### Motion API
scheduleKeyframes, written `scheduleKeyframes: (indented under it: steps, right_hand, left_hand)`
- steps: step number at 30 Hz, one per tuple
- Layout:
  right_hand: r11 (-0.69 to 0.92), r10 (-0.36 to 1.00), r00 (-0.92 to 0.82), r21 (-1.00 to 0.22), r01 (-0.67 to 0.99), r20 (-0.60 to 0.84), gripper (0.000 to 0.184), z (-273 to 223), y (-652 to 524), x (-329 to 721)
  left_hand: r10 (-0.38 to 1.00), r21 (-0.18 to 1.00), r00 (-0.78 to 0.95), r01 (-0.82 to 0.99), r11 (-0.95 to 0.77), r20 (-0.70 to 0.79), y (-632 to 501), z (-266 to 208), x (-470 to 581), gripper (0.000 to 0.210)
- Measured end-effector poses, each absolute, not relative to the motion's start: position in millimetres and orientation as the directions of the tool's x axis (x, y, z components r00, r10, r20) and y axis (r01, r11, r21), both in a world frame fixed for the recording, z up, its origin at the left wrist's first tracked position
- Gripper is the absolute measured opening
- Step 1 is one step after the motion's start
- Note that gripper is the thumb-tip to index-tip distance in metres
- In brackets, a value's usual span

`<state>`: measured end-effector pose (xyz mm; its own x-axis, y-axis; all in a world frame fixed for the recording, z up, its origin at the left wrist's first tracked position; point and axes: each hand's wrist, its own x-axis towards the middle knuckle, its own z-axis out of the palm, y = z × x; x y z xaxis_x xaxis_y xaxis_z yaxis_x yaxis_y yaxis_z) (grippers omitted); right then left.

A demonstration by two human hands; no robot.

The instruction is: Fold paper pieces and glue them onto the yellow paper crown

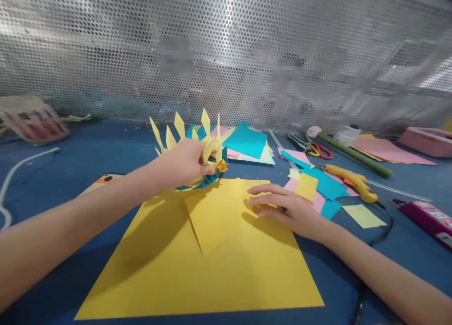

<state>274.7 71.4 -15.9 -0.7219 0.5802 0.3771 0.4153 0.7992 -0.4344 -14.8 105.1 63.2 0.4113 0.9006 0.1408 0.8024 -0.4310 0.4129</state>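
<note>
My left hand (190, 159) grips a folded paper crown (179, 124) with pale yellow spikes, a teal base and a small orange paper flower (221, 165). Its base meets the far edge of a large yellow sheet (197, 287); the hand hides part of it. On that sheet lies a smaller yellow paper piece (215, 217), one edge slightly raised. Over the smaller piece's right side hovers or rests my right hand (282, 205), fingers stretched out and apart, holding nothing; whether the fingertips touch the paper I cannot tell.
To the right lie paper scraps (326, 181), a yellow glue gun (353, 181) with a black cord, red-handled scissors (321, 151), a green stick (356, 155) and a purple box (429, 221). Coloured sheets (247, 141) are stacked behind. A phone (102, 181) and white cable (17, 167) lie left.
</note>
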Motion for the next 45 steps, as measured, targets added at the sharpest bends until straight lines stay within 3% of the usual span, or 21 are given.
scheduleKeyframes:
  steps: [4, 8, 11, 17, 20, 23, 25, 26, 28, 31, 34, 37, 45]
  right_hand:
    - [0.764, 0.612, -0.732, -0.463, 0.45, 0.299, 0.035, -13.3, 69.7, 275.4]
    - [0.711, 0.663, -0.722, -0.47, 0.524, 0.197, 0.072, -8.4, 67.0, 272.9]
    - [0.663, 0.701, -0.703, -0.474, 0.58, 0.12, 0.08, -6.1, 65.4, 269.9]
    - [0.659, 0.699, -0.705, -0.488, 0.572, 0.118, 0.059, -6.8, 65.7, 266.9]
    - [0.692, 0.668, -0.727, -0.491, 0.53, 0.156, 0.053, -7.6, 66.9, 266.6]
    - [0.725, 0.631, -0.751, -0.493, 0.48, 0.197, 0.042, -8.1, 67.7, 265.9]
    - [0.74, 0.617, -0.754, -0.494, 0.456, 0.226, 0.034, -9.1, 67.7, 265.5]
    - [0.746, 0.612, -0.752, -0.494, 0.447, 0.244, 0.03, -10.0, 67.7, 265.3]
    - [0.76, 0.601, -0.748, -0.489, 0.427, 0.281, 0.026, -12.5, 67.5, 265.1]
    - [0.787, 0.576, -0.747, -0.472, 0.397, 0.332, 0.027, -16.9, 67.6, 265.4]
    - [0.802, 0.56, -0.75, -0.457, 0.385, 0.352, 0.029, -18.6, 67.5, 265.8]
    - [0.79, 0.575, -0.75, -0.462, 0.403, 0.327, 0.028, -14.7, 65.5, 264.8]
    - [0.719, 0.594, -0.795, -0.524, 0.457, 0.123, 0.016, 22.2, 55.1, 252.8]
  left_hand:
    - [0.926, 0.403, 0.331, 0.834, -0.377, 0.183, 96.4, 62.8, -3.9, 0.033]
    - [0.93, 0.449, 0.328, 0.814, -0.369, 0.167, 90.1, 67.6, -5.6, 0.074]
    - [0.928, 0.479, 0.34, 0.796, -0.369, 0.149, 86.4, 73.9, -8.9, 0.091]
    - [0.904, 0.518, 0.317, 0.742, -0.425, 0.287, 69.6, 94.9, -9.2, 0.08]
    - [0.854, 0.434, 0.245, 0.776, -0.457, 0.46, 55.6, 106.4, -5.6, 0.065]
    - [0.771, 0.296, 0.295, 0.8, -0.522, 0.564, 35.7, 107.9, 0.8, 0.052]
    - [0.717, 0.199, 0.412, 0.774, -0.601, 0.563, 18.4, 98.8, 6.2, 0.046]
    - [0.732, 0.171, 0.473, 0.771, -0.613, 0.49, 9.3, 91.1, 8.9, 0.048]
    - [0.607, 0.081, 0.682, 0.635, -0.768, 0.408, -7.5, 70.7, 14.7, 0.048]
    - [0.525, 0.029, 0.794, 0.544, -0.839, 0.308, -22.6, 35.9, 23.2, 0.041]
    - [0.503, -0.165, 0.846, 0.529, -0.832, 0.177, -24.2, 8.7, 26.6, 0.046]
    - [0.531, -0.175, 0.84, 0.542, -0.822, 0.109, -22.7, -1.8, 20.5, 0.049]
    - [0.518, -0.151, 0.842, 0.538, -0.83, 0.149, -36.6, 7.1, -7.9, 0.046]
